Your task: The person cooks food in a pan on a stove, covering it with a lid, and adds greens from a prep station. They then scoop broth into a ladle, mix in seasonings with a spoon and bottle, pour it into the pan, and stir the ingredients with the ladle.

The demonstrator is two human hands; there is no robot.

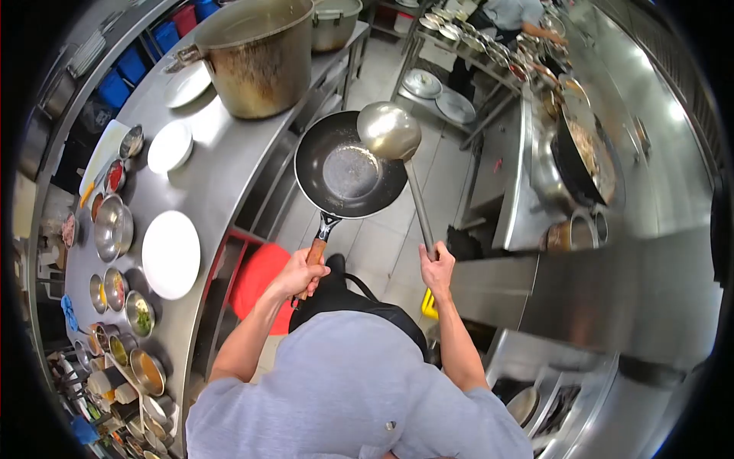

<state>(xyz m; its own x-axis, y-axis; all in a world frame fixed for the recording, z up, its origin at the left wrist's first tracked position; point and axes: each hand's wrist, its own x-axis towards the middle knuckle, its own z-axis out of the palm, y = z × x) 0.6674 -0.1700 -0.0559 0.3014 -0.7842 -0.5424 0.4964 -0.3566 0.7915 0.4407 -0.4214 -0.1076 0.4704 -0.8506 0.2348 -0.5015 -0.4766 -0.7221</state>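
Observation:
My left hand is wrapped round the wooden handle of a black frying pan, which I hold out over the floor. Only a greasy-looking sheen and small specks show on the pan's inside. In my right hand is the long handle of a metal ladle. The ladle's large round bowl overlaps the pan's right rim from above; whether the two touch I cannot tell.
A steel counter on my left bears a big stockpot, a white plate and several small bowls. On the right stove sits a wok with food. Another person works at the far end. A red round object is by my left leg.

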